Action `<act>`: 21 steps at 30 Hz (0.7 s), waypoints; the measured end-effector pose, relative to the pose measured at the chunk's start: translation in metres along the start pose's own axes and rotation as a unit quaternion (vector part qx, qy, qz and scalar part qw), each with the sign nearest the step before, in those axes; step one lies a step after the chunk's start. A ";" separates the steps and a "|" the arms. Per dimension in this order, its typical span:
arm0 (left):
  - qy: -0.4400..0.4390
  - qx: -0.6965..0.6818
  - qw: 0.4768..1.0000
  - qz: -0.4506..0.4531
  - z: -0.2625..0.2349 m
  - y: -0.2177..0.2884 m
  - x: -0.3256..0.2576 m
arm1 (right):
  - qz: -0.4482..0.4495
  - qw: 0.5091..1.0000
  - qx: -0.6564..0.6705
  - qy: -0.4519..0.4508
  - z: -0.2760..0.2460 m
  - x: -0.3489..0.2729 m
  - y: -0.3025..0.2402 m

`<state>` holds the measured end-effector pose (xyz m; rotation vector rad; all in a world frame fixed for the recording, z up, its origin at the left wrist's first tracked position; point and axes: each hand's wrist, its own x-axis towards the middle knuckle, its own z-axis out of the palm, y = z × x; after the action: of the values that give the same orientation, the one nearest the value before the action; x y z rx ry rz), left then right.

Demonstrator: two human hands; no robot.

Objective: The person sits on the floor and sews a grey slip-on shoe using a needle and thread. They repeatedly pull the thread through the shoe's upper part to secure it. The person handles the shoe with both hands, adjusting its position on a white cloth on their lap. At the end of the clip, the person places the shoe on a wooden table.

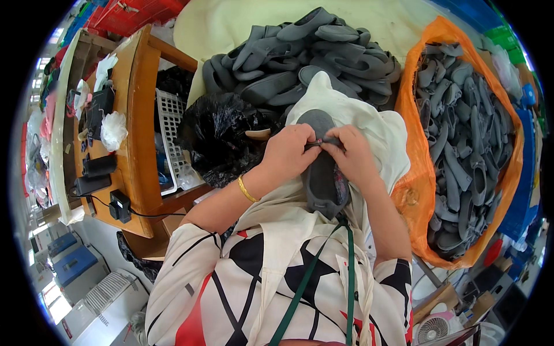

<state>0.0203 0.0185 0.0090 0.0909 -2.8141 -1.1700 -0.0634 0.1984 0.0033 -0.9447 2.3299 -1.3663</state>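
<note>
A dark grey slip-on shoe lies across my lap on the cream cloth, its sole end toward the far side and its opening nearer me. A patterned lining shows inside. My left hand pinches a dark narrow strap that crosses the shoe's upper. From the other side, my right hand grips the same strap between thumb and fingers. A tiny red spot shows on it between my fingertips. Whether the strap is sewn to the shoe cannot be seen.
Many grey shoes lie in a heap on a pale sheet ahead. To the right stands an orange sack full of similar shoes. At left are a black plastic bag, a white crate and a wooden table. A pink fan sits lower right.
</note>
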 end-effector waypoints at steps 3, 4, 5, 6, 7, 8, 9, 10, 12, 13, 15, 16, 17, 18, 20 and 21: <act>0.070 -0.013 0.996 0.046 0.011 -0.008 -0.009 | -0.036 0.998 -0.041 0.022 0.008 -0.014 0.007; 0.079 -0.010 0.996 0.049 0.013 -0.009 -0.011 | -0.040 0.997 -0.050 0.035 0.010 -0.017 0.006; 0.088 -0.007 0.995 0.052 0.015 -0.010 -0.013 | -0.045 0.997 -0.051 0.045 0.014 -0.019 0.009; 0.097 -0.003 0.994 0.058 0.016 -0.010 -0.012 | -0.051 0.996 -0.052 0.058 0.017 -0.021 0.012; 0.106 -0.008 0.992 0.062 0.018 -0.011 -0.013 | -0.058 0.994 -0.054 0.070 0.019 -0.021 0.014; 0.116 -0.012 0.991 0.065 0.020 -0.011 -0.013 | -0.058 0.994 -0.056 0.070 0.018 -0.020 0.014; 0.124 -0.015 0.990 0.068 0.021 -0.013 -0.013 | -0.059 0.994 -0.056 0.070 0.018 -0.018 0.011; 0.126 -0.019 0.989 0.070 0.022 -0.014 -0.013 | -0.060 0.994 -0.057 0.071 0.018 -0.017 0.009; 0.130 -0.027 0.988 0.076 0.024 -0.017 -0.013 | -0.057 0.995 -0.049 0.061 0.018 -0.015 0.009; 0.119 -0.025 0.990 0.077 0.023 -0.018 -0.012 | -0.055 0.996 -0.046 0.056 0.019 -0.015 0.009; 0.097 -0.020 0.992 0.079 0.019 -0.019 -0.011 | -0.038 0.997 -0.051 0.031 0.019 -0.014 0.013; 0.075 -0.024 0.994 0.073 0.018 -0.020 -0.010 | -0.030 0.998 -0.053 0.019 0.018 -0.014 0.015; 0.052 -0.029 0.996 0.067 0.016 -0.021 -0.009 | 0.001 0.999 -0.037 0.002 0.018 -0.015 0.016; 0.032 -0.034 0.997 0.064 0.013 -0.022 -0.006 | 0.030 0.999 -0.022 -0.014 0.016 -0.014 0.016; -0.010 -0.045 0.998 0.033 0.008 -0.022 -0.003 | 0.082 0.996 -0.002 -0.044 0.014 -0.014 0.011; -0.029 -0.050 0.998 0.020 0.005 -0.021 0.001 | 0.103 0.993 0.002 -0.056 0.012 -0.012 0.006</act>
<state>0.0195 0.0068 -0.0095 -0.0068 -2.7874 -1.3225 -0.0502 0.2006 -0.0088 -0.7354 2.2678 -1.2037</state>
